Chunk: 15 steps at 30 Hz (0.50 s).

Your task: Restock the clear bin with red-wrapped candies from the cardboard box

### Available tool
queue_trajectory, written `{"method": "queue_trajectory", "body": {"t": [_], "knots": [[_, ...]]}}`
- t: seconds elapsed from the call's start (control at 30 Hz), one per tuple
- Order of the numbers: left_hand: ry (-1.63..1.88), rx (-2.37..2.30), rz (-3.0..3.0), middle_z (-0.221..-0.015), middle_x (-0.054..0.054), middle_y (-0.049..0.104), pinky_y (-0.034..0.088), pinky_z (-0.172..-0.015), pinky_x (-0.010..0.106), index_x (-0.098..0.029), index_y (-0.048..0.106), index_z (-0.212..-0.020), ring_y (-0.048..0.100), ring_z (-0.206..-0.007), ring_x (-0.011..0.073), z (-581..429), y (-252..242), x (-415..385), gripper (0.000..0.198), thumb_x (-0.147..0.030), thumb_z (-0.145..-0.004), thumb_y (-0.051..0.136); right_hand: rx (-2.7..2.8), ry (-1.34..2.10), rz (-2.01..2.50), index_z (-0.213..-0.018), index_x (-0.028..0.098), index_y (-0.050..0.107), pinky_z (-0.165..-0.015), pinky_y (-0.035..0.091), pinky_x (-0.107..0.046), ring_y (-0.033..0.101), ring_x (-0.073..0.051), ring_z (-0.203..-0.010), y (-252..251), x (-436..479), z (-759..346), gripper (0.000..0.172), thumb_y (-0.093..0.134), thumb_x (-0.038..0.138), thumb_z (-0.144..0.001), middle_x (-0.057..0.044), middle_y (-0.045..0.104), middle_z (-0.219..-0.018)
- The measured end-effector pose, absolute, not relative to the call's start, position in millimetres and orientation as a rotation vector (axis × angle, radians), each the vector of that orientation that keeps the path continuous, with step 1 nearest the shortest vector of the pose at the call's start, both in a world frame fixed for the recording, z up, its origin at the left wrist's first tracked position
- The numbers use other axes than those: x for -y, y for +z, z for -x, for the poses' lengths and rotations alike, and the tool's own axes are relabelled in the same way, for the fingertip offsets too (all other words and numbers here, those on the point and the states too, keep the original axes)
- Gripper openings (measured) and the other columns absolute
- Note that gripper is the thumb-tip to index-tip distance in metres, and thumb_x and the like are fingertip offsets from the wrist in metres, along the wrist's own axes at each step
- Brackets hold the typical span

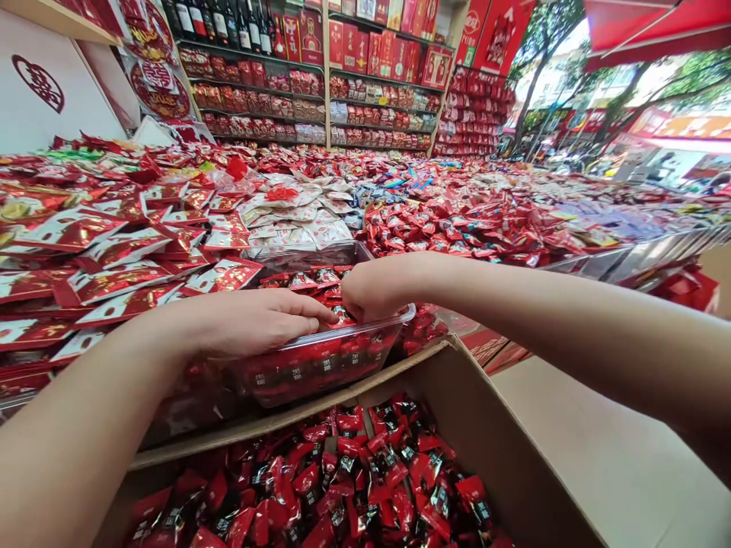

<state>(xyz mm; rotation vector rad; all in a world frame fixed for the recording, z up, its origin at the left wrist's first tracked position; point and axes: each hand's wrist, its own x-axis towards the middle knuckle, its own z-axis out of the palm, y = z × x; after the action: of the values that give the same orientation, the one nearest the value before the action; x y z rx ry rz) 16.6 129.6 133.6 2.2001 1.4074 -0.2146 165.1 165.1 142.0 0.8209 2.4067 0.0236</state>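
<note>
Red wrappers crowd the middle of the frame, where sweets (302, 280) lie inside a clear bin (325, 365). The left hand (263, 323) comes from the lower left and crosses the near rim; its fingers are nearly straight and rest on the sweets, with nothing gripped that I can see, perhaps to keep them steady. The right hand (371, 289) comes from the right side, its fingers curled down into the bin; whether its grip encloses a sweet, I cannot tell. At the bottom of the frame, an open box (485, 411) contains loose sweets (343, 472) in similar wrapping. It seems placed right before the bin so that both are within easy reach. Behind, white bags (308, 205) and red packets (445, 221) lie in separate heaps, probably to divide the kinds.
</note>
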Motion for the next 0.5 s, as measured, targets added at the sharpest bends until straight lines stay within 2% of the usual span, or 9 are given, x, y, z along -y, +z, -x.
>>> {"method": "queue_trajectory", "body": {"t": [0.13,0.23,0.5], "knots": [[-0.197,-1.344,-2.153,-0.126,-0.008,0.045,0.027,-0.096,0.023,-0.030,0.046,-0.115,0.040,-0.113,0.0128,-19.4,135.2,-129.3,0.036,-0.032,-0.082,0.033,-2.338,0.016,-0.817,-0.077,0.004,0.063,-0.058,0.039,-0.029,0.054,-0.016,-0.061,135.1,-175.6,-161.1,0.022,0.045,0.011,-0.068,-0.010,0.061,-0.071],[-0.164,-1.301,-2.130,-0.126,-0.008,0.046,0.028,-0.094,0.021,-0.028,0.046,-0.115,0.041,-0.113,0.0121,-20.2,135.7,-128.9,0.036,-0.030,-0.082,0.034,-2.312,0.040,-0.766,-0.074,0.004,0.063,-0.056,0.040,-0.030,0.054,-0.016,-0.058,130.3,-181.7,-159.1,0.019,0.048,0.010,-0.065,-0.009,0.061,-0.069],[-0.172,-1.337,-2.181,-0.128,-0.002,0.043,0.025,-0.097,0.027,-0.025,0.044,-0.118,0.039,-0.114,0.0146,-19.3,136.7,-126.6,0.040,-0.036,-0.081,0.034,-2.399,0.093,-0.826,-0.084,0.006,0.062,-0.055,0.040,-0.028,0.055,-0.018,-0.066,138.3,-171.7,-166.1,0.026,0.050,0.007,-0.061,-0.011,0.062,-0.079]]}}
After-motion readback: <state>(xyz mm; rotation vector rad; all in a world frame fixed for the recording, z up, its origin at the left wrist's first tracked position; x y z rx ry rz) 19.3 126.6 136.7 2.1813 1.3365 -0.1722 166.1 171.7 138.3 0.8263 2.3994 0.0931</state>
